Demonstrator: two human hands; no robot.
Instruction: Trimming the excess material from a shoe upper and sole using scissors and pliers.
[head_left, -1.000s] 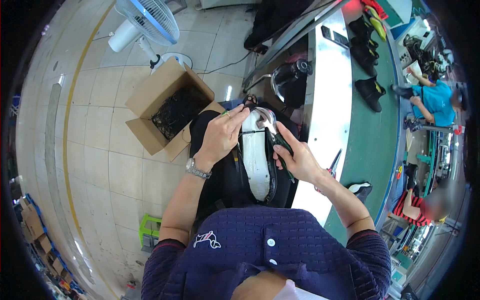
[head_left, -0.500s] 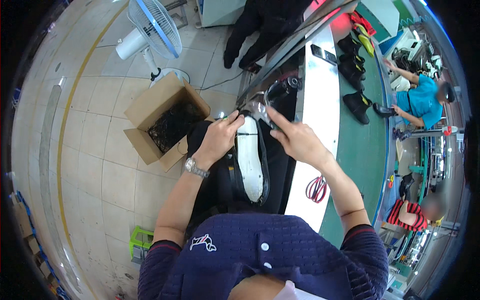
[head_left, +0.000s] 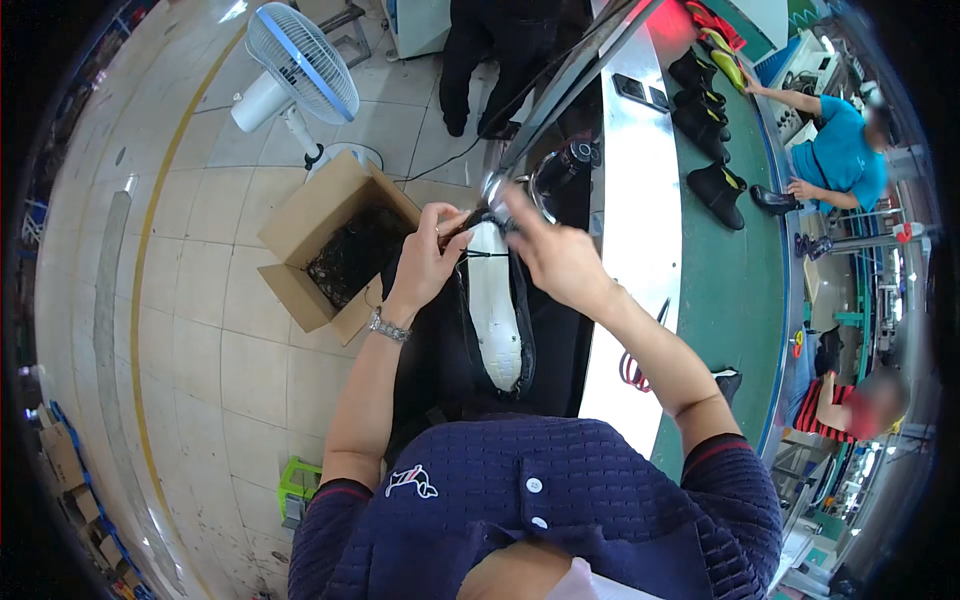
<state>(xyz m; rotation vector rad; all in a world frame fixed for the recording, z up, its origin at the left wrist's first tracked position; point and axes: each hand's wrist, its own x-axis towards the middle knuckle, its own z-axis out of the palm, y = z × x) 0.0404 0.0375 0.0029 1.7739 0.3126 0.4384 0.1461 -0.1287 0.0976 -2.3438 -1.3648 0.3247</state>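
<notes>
A black shoe upper (head_left: pixel 528 345) lies sole side up on my lap, with a white insole board (head_left: pixel 493 310) filling its middle. A thin black cord (head_left: pixel 488 254) crosses the board near the far end. My left hand (head_left: pixel 430 258) pinches the black edge at that end's left side; its fingertips partly cover what they hold. Over the far right edge is my right hand (head_left: pixel 562 262), blurred by motion, its fingers closed round a shiny metal tool (head_left: pixel 494 188). The tool's exact kind cannot be made out.
At left stand an open cardboard box (head_left: pixel 290 235) of tangled black strands and a white fan (head_left: pixel 300 65). On the right, a white ledge (head_left: pixel 640 210) borders a green belt (head_left: pixel 725 285) carrying black boots (head_left: pixel 716 193). Two people work beyond it.
My right hand has shifted left and slightly up. My left fingers have drawn back a little from the toe's centre. A black boot has appeared on the belt behind my right arm.
</notes>
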